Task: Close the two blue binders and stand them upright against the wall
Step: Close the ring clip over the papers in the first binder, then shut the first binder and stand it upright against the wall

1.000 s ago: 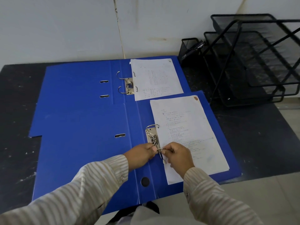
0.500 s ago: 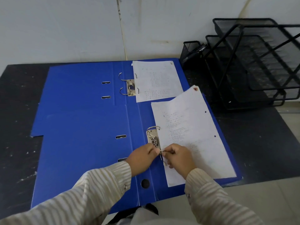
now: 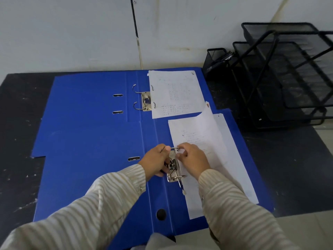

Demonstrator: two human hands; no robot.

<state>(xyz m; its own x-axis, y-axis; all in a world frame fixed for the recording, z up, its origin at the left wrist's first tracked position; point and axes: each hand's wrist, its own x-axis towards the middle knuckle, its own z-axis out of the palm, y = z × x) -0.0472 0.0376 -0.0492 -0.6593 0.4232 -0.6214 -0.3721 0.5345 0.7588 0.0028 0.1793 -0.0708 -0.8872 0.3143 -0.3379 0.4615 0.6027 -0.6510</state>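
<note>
Two blue binders lie open and flat on a dark table. The near binder (image 3: 93, 177) overlaps the far binder (image 3: 86, 94). Each holds white paper on its right half. My left hand (image 3: 155, 159) pinches the upper ring of the near binder's metal clip (image 3: 173, 170). My right hand (image 3: 193, 158) holds the left edge of the top sheet (image 3: 196, 134) at that same ring; the sheet's far corner curls upward. The far binder's rings (image 3: 142, 100) stand open beside its paper (image 3: 175, 92).
A black mesh pen cup (image 3: 215, 61) and a black wire letter tray rack (image 3: 288, 76) stand at the back right against the white wall (image 3: 72, 33). The dark table (image 3: 16, 123) ends at the front right, where pale floor tiles show.
Both hands moved from the lower ring up to the upper ring of the near binder's clip. The top sheet lifted and its far corner now curls up.
</note>
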